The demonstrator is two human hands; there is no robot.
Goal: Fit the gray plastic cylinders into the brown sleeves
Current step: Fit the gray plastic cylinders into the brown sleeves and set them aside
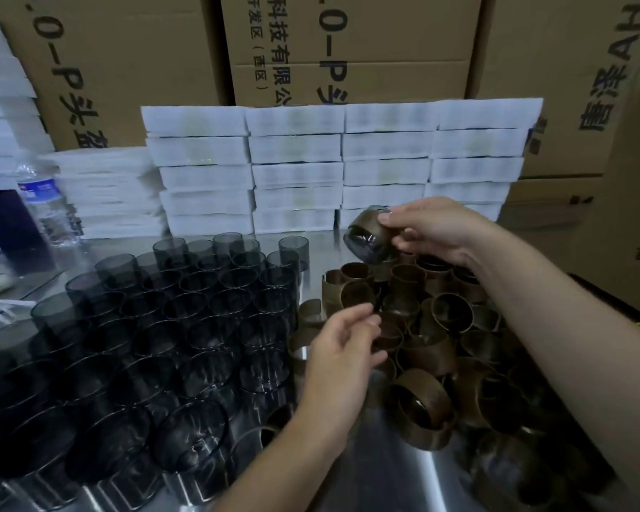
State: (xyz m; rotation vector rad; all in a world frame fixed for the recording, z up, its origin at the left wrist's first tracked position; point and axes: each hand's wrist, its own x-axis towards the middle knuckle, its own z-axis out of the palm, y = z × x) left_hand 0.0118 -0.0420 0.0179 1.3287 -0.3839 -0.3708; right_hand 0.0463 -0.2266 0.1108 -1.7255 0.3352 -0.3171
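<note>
Several gray translucent plastic cylinders stand upright in rows on the left of the metal table. A heap of brown sleeves lies on the right. My right hand is raised above the heap and grips a gray cylinder with a brown sleeve around it, tilted with its open end toward me. My left hand hovers over the near left edge of the sleeve heap, fingers loosely curled, holding nothing.
Stacks of white foam-wrapped packs line the back of the table, with tall cardboard boxes behind them. A clear water bottle stands at the far left. A dark box edge sits at the right.
</note>
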